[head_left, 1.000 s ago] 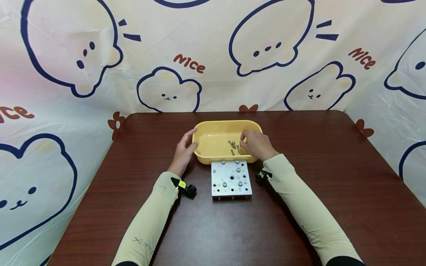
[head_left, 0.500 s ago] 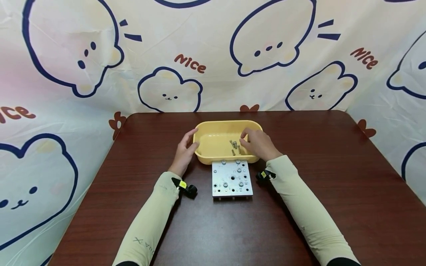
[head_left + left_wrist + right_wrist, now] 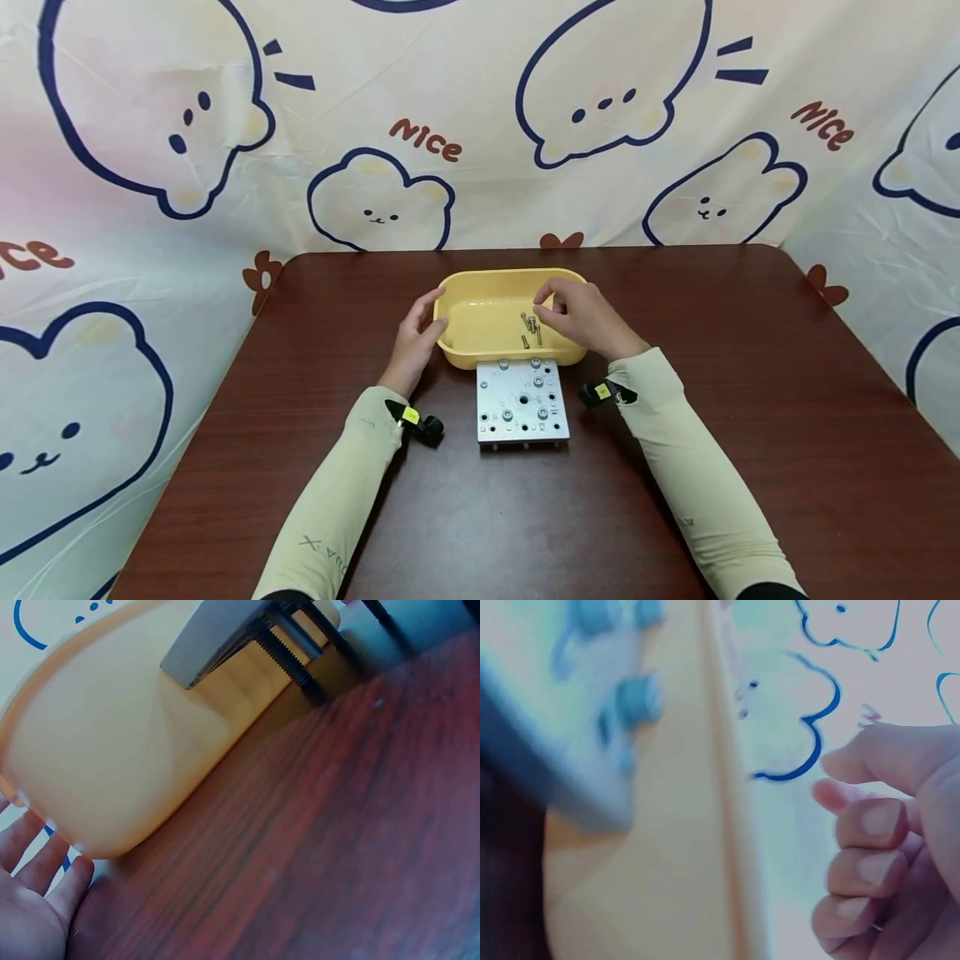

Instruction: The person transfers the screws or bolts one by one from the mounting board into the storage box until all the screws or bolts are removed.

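Note:
Straight fingers of my left hand rest against the left end of the yellow tray; they also show in the left wrist view. Several small metal screws lie loose on the tray floor. Above its right side hovers my right hand, thumb and index finger near each other, just beyond the screws. Its other fingers curl toward the palm in the right wrist view. A tiny bright spot shows among them, but whether they hold anything is unclear. A silver metal plate with holes and several screws sits in front of the tray.
Long threaded bolts stick out below the plate and hold it above the brown wooden table. Behind the table hangs a cloth backdrop printed with cartoon animals.
My right thumb and index finger have shifted left and slightly away from me, over the screws, while the wrist has swung right. The left hand, tray and plate stay in place.

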Motion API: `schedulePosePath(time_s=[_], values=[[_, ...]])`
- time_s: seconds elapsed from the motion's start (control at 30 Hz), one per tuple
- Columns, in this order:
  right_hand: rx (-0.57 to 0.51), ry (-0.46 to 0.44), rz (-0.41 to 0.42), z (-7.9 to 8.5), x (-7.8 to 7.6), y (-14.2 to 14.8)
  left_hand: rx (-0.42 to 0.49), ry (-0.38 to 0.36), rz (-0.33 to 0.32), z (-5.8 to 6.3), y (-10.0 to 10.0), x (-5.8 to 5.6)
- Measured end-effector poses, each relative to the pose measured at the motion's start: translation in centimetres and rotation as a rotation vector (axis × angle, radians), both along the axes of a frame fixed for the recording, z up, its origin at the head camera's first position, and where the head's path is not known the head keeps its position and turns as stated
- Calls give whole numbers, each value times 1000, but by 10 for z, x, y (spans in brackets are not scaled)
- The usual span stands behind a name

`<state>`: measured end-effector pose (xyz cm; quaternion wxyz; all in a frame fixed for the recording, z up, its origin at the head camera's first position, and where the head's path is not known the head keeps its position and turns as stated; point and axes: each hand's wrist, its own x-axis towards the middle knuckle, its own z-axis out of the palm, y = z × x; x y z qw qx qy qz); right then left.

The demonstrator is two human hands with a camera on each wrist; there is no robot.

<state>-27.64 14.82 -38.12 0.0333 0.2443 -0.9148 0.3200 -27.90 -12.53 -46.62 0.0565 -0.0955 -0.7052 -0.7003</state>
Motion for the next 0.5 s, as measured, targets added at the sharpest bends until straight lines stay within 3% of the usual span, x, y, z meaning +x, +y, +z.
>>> schedulePosePath(time_s=[0.23, 0.5], values=[[21, 6, 201, 14, 17, -13, 13, -27, -23, 10, -1, 6], [95, -85, 298, 19, 35, -30, -19, -39, -21, 21, 1, 13]])
